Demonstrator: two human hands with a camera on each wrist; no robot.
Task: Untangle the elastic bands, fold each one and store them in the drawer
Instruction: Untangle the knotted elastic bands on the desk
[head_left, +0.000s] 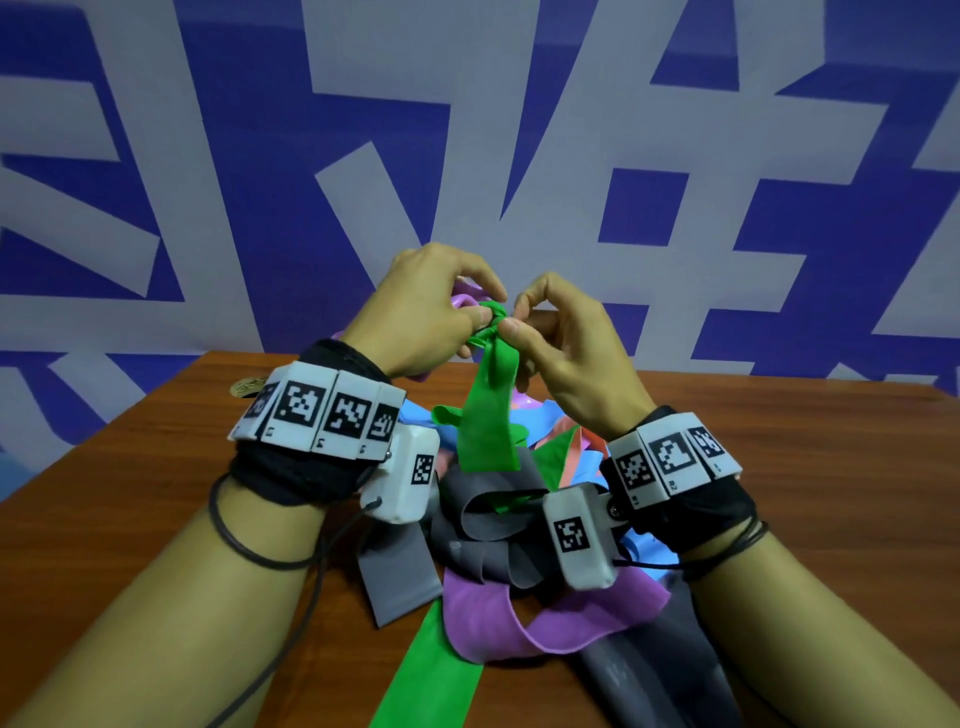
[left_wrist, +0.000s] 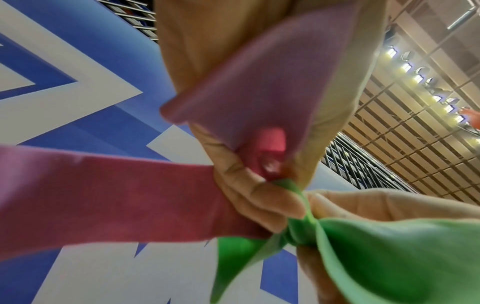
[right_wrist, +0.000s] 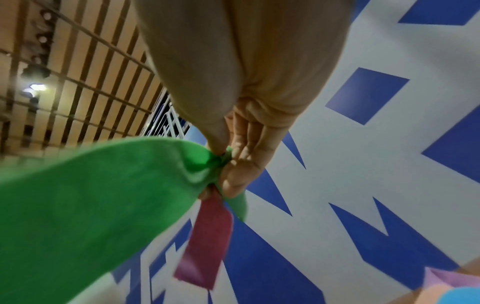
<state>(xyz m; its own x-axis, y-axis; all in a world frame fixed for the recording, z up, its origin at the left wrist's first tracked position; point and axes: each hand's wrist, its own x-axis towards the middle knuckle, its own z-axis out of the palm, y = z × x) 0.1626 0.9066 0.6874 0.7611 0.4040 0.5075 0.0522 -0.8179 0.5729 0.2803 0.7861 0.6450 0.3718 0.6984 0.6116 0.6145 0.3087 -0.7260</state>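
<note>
green band (head_left: 488, 415) knot pinched by left hand (head_left: 426, 306) and right hand (head_left: 566, 343); pulling apart could tighten it.

Both forearms rise from the bottom corners of the head view and meet at the centre. The left hand (head_left: 426, 306) and right hand (head_left: 566, 343) are raised, fingertips almost touching, each pinching with curled fingers.
</note>
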